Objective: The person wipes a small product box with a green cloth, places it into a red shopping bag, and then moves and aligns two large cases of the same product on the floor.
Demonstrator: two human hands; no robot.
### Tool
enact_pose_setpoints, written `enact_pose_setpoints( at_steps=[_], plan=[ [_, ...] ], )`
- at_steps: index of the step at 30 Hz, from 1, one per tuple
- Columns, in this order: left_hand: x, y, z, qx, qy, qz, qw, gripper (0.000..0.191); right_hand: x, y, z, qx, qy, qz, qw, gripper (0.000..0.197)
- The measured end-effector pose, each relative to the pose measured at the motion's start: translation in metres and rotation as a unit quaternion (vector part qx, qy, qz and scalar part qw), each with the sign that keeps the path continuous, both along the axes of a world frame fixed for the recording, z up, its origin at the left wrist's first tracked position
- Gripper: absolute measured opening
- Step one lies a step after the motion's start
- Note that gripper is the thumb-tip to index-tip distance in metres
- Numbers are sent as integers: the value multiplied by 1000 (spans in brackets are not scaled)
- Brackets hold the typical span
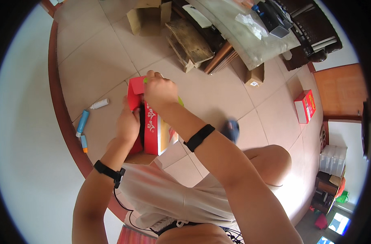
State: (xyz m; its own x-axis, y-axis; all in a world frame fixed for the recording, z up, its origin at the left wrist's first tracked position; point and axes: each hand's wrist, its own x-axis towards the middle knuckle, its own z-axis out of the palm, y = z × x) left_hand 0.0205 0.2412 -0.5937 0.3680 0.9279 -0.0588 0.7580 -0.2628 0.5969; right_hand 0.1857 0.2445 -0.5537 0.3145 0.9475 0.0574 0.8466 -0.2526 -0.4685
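In front of me, near my lap, is a red cardboard box [151,137] with white printed writing on its side and its top open. My left hand [128,125] holds the box's left side, with the thumb over the opening. At the far right edge of the box, the curled fingers of my right hand [161,90] grip the cardboard. A red flap [137,85] stands up between the two hands. Bits of green show beside the right hand; what they belong to is mostly covered. The inside of the box is dark, so its contents cannot be made out.
To the left on the tiled floor lie a white bottle [100,103], a blue tube [82,122] and a blue and orange tube [84,144]. An open brown carton [147,21] stands ahead, beside a covered table [249,45]. Another red box [305,106] is at right.
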Motion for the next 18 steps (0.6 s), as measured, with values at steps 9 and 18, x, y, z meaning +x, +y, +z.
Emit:
enact_pose_setpoints(
  at_steps=[9, 18],
  plan=[
    [-43, 14, -10, 78, 5, -22, 997, 65, -38, 12, -41, 232, 290, -23, 928, 22],
    [-70, 29, -38, 92, 114, -15, 989, 69, -44, -52, -148, 170, 208, -76, 960, 55]
  ],
)
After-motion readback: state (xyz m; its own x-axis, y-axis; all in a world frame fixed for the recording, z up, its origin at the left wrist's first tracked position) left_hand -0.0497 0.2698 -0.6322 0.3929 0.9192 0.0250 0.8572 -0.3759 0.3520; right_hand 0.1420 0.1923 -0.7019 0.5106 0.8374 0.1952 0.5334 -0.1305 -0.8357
